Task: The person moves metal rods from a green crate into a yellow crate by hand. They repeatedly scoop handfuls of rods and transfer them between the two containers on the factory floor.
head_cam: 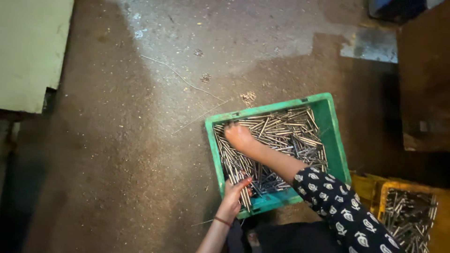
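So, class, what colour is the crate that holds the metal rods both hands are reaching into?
Green: the crate shows plainly in the head view.

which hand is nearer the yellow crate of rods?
Left. The left hand grips rods at the green crate's near edge; the right hand reaches to its far-left corner, farther from the yellow crate.

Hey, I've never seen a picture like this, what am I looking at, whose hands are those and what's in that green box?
This is one picture from a camera worn on a person's head, looking down at their own two bare hands. A green plastic crate sits on a dusty concrete floor, filled with thin metal rods. The right hand reaches across into the rods at the crate's far corner. The left hand grips a small bunch of rods at the near edge. A yellow crate with similar rods stands to the right.
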